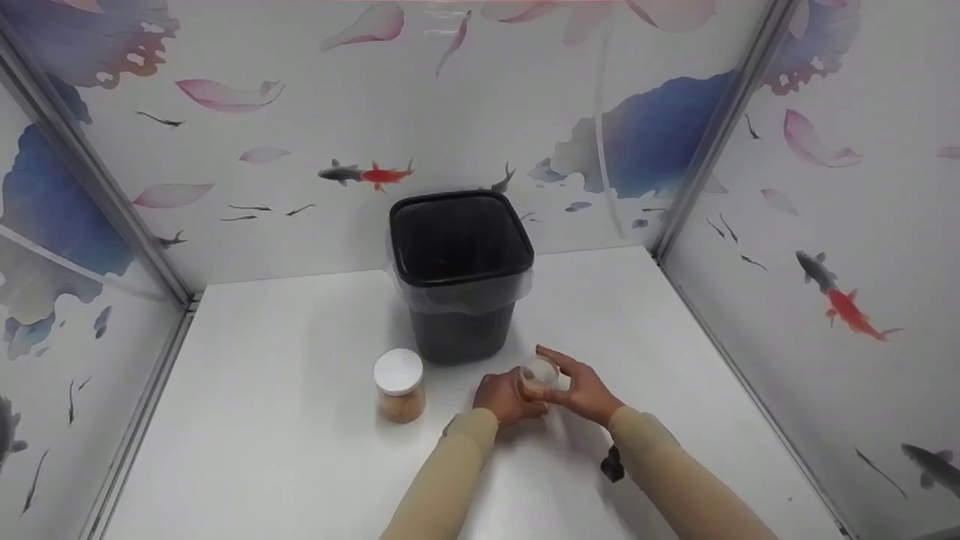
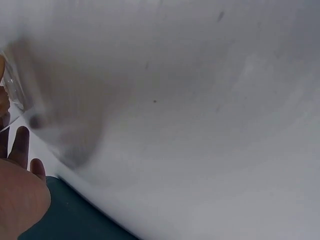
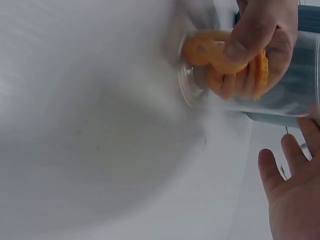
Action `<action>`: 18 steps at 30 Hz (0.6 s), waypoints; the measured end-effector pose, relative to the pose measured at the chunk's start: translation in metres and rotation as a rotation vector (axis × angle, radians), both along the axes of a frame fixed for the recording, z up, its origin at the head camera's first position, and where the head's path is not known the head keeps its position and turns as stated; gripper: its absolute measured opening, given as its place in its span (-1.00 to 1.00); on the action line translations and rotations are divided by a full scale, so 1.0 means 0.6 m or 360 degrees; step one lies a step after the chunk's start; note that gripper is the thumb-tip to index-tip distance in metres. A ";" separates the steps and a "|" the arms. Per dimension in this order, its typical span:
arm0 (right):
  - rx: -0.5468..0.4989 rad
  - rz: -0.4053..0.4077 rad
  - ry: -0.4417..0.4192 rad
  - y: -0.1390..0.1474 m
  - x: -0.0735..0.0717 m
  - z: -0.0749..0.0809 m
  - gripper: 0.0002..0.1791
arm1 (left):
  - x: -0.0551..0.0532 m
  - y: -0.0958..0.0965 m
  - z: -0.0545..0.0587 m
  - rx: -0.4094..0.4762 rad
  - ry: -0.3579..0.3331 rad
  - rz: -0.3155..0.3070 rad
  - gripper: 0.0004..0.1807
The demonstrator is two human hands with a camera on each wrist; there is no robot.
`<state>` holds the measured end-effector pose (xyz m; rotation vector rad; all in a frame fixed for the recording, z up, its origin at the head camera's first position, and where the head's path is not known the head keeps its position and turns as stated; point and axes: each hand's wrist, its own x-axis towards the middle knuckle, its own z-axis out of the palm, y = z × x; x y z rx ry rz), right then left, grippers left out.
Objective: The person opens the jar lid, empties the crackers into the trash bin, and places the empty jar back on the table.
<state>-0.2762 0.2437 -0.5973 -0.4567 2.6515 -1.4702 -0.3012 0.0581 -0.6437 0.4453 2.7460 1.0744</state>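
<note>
The left hand [image 1: 508, 397] is wrapping round a clear, rounded jar [image 1: 538, 367] of ridged orange pieces [image 3: 202, 48]; the right hand [image 1: 589, 391], outer fingers spreading, is gripping its rim, near the squarish black bin [image 1: 461, 335].

The clear cylindrical jar [image 1: 538, 371] near the black bin [image 1: 461, 334] holds orange pieces [image 3: 202, 49] toward its bottom

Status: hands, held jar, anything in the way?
Left hand grips clear jar; right hand at its rim. Orange pieces inside. Lidded jar to the left, black bin beyond, neither touching the hands.
</note>
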 end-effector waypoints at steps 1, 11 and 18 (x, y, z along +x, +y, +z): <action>0.0000 -0.0029 -0.0003 -0.004 0.002 -0.002 -0.13 | 0.000 -0.001 0.000 -0.0013 0.0013 -0.0002 -0.27; -0.0158 -0.0304 0.0068 -0.030 0.016 -0.026 -0.06 | -0.001 0.000 -0.002 -0.0068 0.0097 -0.0035 -0.28; -0.0118 -0.0337 0.0097 -0.030 0.016 -0.027 -0.07 | -0.002 -0.001 -0.001 -0.0071 0.0057 -0.0031 -0.24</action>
